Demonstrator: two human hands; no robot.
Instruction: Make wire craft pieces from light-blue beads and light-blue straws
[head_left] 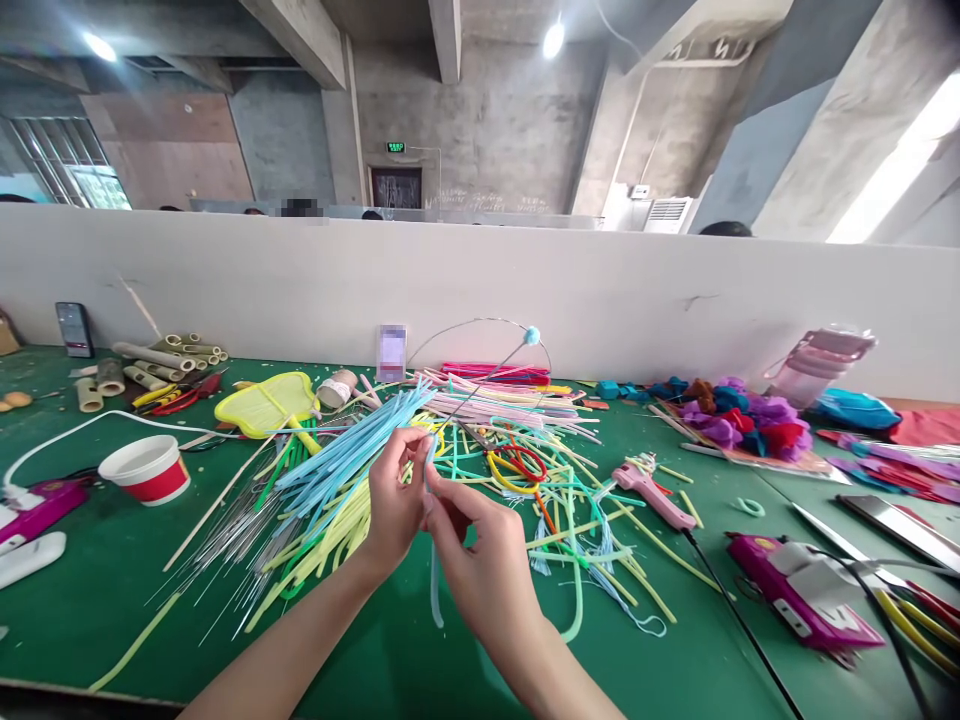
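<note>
Close together at the middle of the table, my left hand [397, 490] and my right hand [484, 540] both pinch with thumb and fingers. Between them is a light blue pipe cleaner [436, 585], whose lower end hangs below the fingers. A thin metal wire [491, 373] rises from the fingertips to a small fluffy blue ball [532, 335]; how wire and pipe cleaner meet is hidden by the fingers. Just beyond my left hand lies a bundle of blue pipe cleaners [352, 440], with yellow ones [341, 525] below it.
A paper cup [146, 470] and yellow plastic scoop-like piece [266, 405] stand left. Bare wires [225, 530] spread near my left forearm. To the right are a pink glue gun [652, 495] with its cord, a purple power strip [802, 590], and colourful fluffy pieces [750, 420]. A partition [480, 270] stands behind.
</note>
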